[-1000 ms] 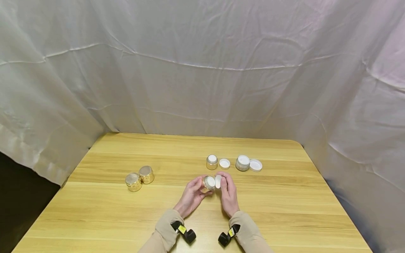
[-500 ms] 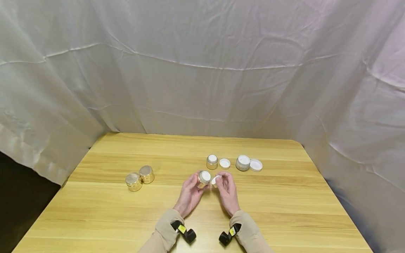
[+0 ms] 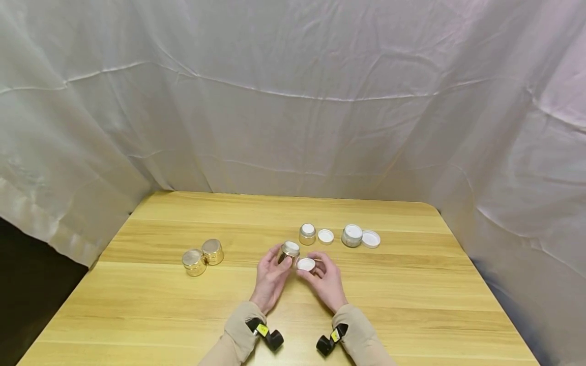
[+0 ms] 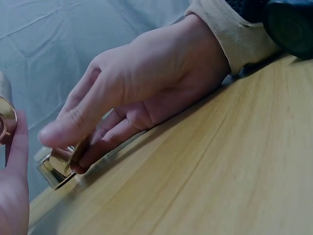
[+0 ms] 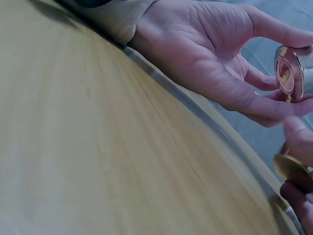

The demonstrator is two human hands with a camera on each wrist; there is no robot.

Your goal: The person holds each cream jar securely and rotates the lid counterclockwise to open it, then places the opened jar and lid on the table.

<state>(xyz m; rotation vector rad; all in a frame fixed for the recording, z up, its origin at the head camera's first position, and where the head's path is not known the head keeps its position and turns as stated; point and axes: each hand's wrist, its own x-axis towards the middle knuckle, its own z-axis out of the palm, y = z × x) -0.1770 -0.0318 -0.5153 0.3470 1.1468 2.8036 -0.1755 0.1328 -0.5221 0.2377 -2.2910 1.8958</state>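
In the head view my left hand [image 3: 270, 279] grips a small gold cosmetic jar [image 3: 290, 252] by its sides. A white disc covers the jar's mouth. The right wrist view shows the shiny base of the jar [image 5: 290, 78] between the thumb and fingers. Just to the right, my right hand [image 3: 328, 283] pinches a lid [image 3: 306, 264] at its edge, white inside facing up. Its gold outside shows on the lid [image 5: 289, 167] in the right wrist view. Jar and lid are side by side, above the wooden table [image 3: 412, 305].
Two lidded gold jars [image 3: 194, 263] stand together on the left. Behind my hands stands an uncovered gold jar [image 3: 307, 237] with its upturned lid [image 3: 326, 236] beside it. Further right are a wider silvery jar [image 3: 352, 237] and another upturned lid [image 3: 371, 239]. A pale curtain [image 3: 293, 127] hangs behind.
The jar has moved left and away from me, turning more upright. In my right hand the lid has gone from nearly edge-up to lying flat, moving left as well.
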